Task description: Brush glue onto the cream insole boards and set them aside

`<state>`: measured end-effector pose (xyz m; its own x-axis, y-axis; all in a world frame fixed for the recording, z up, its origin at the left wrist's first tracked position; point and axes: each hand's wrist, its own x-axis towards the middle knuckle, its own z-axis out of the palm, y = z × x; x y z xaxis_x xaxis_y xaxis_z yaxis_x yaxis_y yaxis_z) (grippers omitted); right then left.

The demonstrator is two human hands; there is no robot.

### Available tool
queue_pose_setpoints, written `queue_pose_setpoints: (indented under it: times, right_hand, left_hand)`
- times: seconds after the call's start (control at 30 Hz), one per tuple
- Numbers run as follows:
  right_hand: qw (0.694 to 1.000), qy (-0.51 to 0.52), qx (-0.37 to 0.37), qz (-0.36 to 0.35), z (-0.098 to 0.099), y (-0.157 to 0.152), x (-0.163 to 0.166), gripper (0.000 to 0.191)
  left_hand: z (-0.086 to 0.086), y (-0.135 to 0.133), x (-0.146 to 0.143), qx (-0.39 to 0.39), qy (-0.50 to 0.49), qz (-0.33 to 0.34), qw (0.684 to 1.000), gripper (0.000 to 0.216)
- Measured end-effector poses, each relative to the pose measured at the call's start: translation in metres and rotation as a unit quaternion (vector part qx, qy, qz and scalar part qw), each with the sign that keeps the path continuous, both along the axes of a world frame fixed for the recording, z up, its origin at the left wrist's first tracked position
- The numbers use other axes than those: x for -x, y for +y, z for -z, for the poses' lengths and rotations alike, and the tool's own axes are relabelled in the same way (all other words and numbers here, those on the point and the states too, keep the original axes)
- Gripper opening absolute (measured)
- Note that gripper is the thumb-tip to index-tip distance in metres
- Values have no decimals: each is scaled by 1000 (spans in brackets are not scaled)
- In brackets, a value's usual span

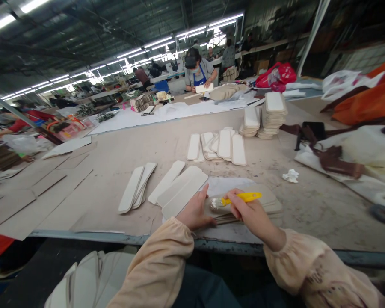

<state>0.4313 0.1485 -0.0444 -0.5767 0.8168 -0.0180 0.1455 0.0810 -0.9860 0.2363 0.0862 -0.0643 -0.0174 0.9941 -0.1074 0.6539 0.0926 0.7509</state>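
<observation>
I saw a crumpled paper (290, 175) lying on the table (324, 205), well apart from two tall stacks (265, 117). Behind them was a red bag (277, 76), and a person in a blue apron (198, 73) worked farther away.

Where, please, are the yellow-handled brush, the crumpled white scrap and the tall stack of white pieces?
yellow-handled brush (244, 197): head view, middle of the yellow handle.
crumpled white scrap (290, 175): head view, centre of the wad.
tall stack of white pieces (275, 102): head view, top piece's face.
</observation>
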Motion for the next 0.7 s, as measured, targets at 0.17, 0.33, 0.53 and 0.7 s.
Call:
queue_pose_setpoints:
  times: [0.17,0.33,0.53,0.7]
  right_hand:
    - [1000,-11,25,-10,9,-5,14,33]
    - [999,-51,-1,-6,13,-4,17,30]
    - [986,-126,-75,74,7,12,-2,30]
    - [966,-196,-94,138,0,38,-36,30]
  left_hand:
    - [2,0,-2,1,-6,-1,1000,130]
    - [-1,0,-5,3,9,6,1000,134]
    - [-2,0,-5,7,49,13,999,128]
    - [-3,0,-4,14,50,20,998,123]
